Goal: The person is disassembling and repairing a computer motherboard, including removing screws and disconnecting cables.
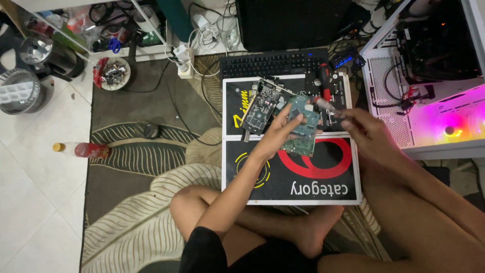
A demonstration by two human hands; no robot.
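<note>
Holding the green circuit board (299, 126) raised over the printed board (303, 172), your left hand (283, 132) is gripping it; your right hand (365, 130) is pinching a screwdriver (331, 107) at its edge, work unfinished.

Head cam, single view, steep look-down from your seated spot on the floor.

You're cross-legged at 6 o'clock; lens faces forward and down toward 12, so printed lettering on the flat box (293, 172) reads upside down to you. Mid-range: your left hand (280, 134) and right hand (366, 132) sit just above frame centre, within arm's reach. Keyboard (273, 63) at 12, lit white PC case (429, 76) at 2, red bottle (83, 149) at 9, patterned rug (151, 202) from 7 to 10. Only one view, so nothing shared with another.
</note>
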